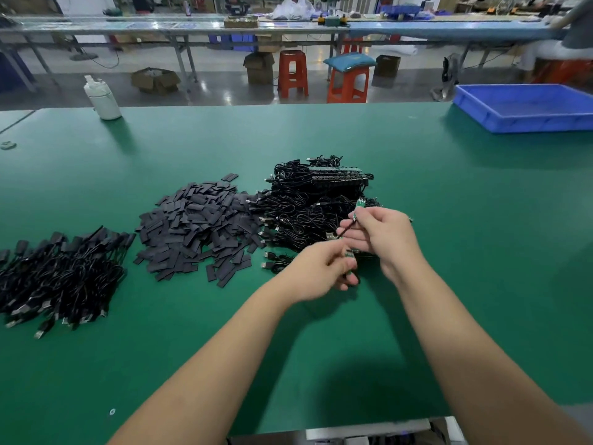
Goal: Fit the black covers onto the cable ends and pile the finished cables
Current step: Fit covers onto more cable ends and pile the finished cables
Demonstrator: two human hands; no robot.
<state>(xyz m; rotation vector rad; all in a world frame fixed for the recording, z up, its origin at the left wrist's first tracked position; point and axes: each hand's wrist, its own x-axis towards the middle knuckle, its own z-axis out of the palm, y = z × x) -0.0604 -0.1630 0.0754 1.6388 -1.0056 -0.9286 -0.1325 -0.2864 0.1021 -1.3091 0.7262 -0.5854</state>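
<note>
table (pixel 321 364): bore everything, spanning the near view
finished cables (pixel 61 271): lay piled at the left
covers (pixel 199 226): lay heaped right of the finished cables, in the middle
uncovered cables (pixel 308 203): lay heaped just right of the covers, touching them
hands: left hand (pixel 321 271) and right hand (pixel 382 239) met over the near edge of the uncovered cables
bottle (pixel 102 97): stood at the far left edge
bin (pixel 526 107): sat at the far right corner
stools (pixel 321 77): stood behind the table

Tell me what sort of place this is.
Most likely a factory assembly hall: long workbenches in rows, a green work table holding bulk heaps of black covers and cables, and plastic stools at the benches.
</note>
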